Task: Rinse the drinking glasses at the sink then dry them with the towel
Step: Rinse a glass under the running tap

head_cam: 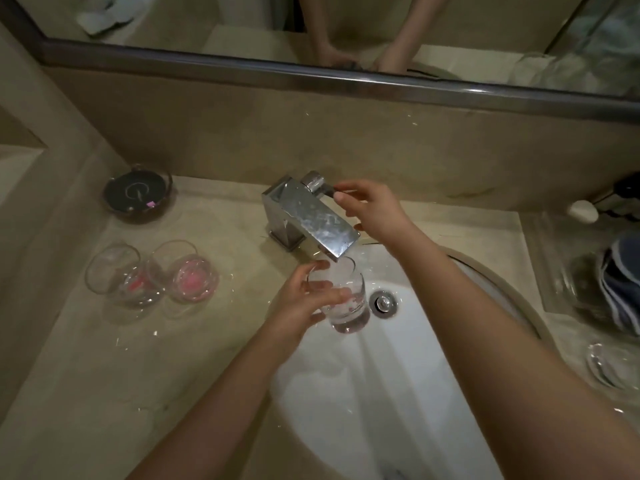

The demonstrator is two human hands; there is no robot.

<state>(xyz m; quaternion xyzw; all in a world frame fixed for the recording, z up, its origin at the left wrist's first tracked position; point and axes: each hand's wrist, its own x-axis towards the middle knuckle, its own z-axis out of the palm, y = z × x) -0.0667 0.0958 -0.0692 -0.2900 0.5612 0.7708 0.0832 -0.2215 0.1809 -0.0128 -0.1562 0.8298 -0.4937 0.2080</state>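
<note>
My left hand (304, 299) grips a clear drinking glass (346, 299) and holds it upright right under the spout of the chrome faucet (308, 216), above the white sink basin (398, 393). Water sits in the glass. My right hand (374, 209) pinches the faucet's lever handle (329, 192) behind the spout. Two more clear glasses (152, 275) with pink bottoms stand side by side on the beige counter (104, 375) left of the sink. A dark blue striped towel (620, 289) lies on the counter at the right edge.
A dark round dish (138, 194) stands at the back left of the counter. Another clear glass item (613, 368) lies at the right, near a glass tray (554, 271). A white soap (583, 211) sits at the back right. A mirror (311, 22) runs along the wall.
</note>
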